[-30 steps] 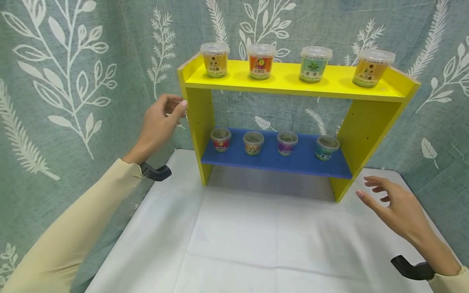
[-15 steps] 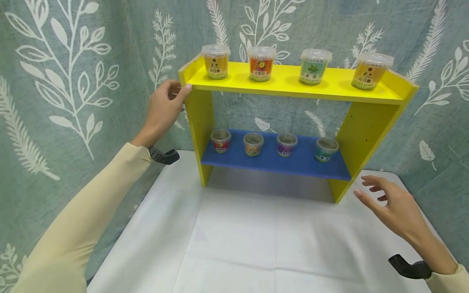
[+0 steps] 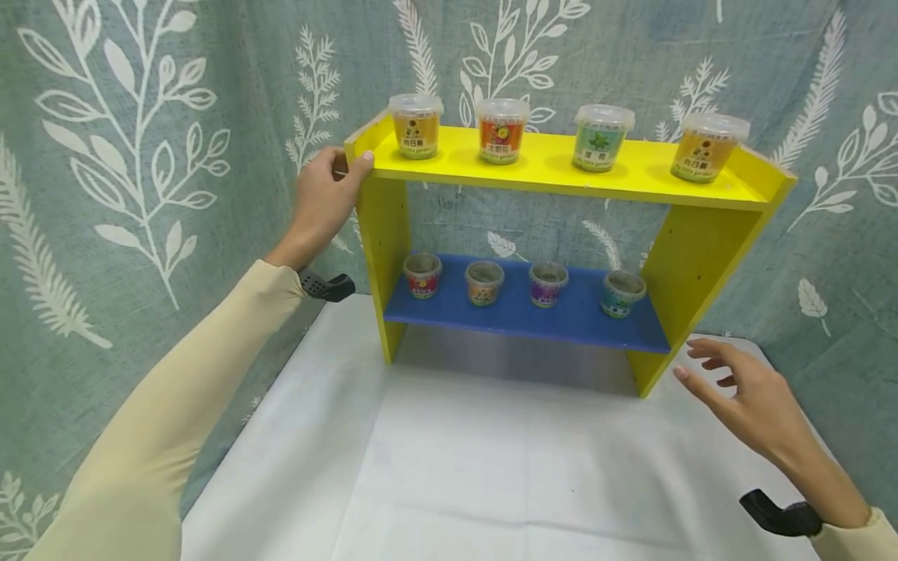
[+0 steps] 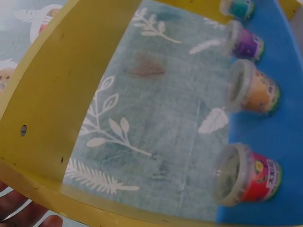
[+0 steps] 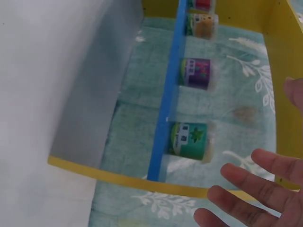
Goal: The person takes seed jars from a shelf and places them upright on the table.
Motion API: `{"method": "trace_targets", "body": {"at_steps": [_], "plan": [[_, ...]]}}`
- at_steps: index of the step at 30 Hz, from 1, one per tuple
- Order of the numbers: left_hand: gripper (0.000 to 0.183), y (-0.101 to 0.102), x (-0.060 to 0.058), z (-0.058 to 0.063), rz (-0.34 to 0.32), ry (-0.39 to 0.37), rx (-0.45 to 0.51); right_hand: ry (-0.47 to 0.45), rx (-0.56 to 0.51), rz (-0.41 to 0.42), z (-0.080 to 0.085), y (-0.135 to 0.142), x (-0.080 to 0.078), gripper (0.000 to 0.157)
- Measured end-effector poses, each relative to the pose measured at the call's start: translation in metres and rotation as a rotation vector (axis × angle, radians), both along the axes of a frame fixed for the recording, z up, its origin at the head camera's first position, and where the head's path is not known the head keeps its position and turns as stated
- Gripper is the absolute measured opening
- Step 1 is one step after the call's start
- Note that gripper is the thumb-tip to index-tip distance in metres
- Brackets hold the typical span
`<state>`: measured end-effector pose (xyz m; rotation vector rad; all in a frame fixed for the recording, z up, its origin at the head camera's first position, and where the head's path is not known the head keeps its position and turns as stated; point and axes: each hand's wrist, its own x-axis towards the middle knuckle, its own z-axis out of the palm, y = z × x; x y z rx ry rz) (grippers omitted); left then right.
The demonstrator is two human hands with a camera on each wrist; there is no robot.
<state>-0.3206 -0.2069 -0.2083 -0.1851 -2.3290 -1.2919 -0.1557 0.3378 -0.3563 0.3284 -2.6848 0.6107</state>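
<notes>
My left hand (image 3: 326, 195) is beside the top left corner of a yellow shelf (image 3: 561, 187). Its thumb overlaps the front edge of the side board, and the loosely bent fingers lie outside it. Near the shelf's lower right side, my right hand (image 3: 754, 397) hovers with fingers spread and nothing in them. Several lidded plastic cups line the yellow top: an orange-labelled cup (image 3: 417, 128) nearest my left hand, a red one (image 3: 501, 132), a green one (image 3: 602, 140) and another orange one (image 3: 705, 152). Smaller cups, including red (image 3: 422, 277) and teal (image 3: 622, 296) ones, stand on the blue board (image 3: 519, 319).
The shelf stands on a white-covered table (image 3: 456, 452). Behind and around it hangs a green leaf-patterned curtain (image 3: 245, 156). Below the blue board there is an open gap between the side boards.
My left hand has risen and moved right, from beside the side board to the top corner. The right hand stays nearly where it was, and the cups keep their places.
</notes>
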Motion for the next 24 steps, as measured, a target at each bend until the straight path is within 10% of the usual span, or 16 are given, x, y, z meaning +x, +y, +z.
{"method": "trace_targets", "body": {"at_steps": [24], "plan": [[0.042, -0.002, -0.002, 0.002, -0.087, -0.061, 0.201, 0.161, -0.067, 0.002, 0.044, -0.014, -0.013, 0.048]]}}
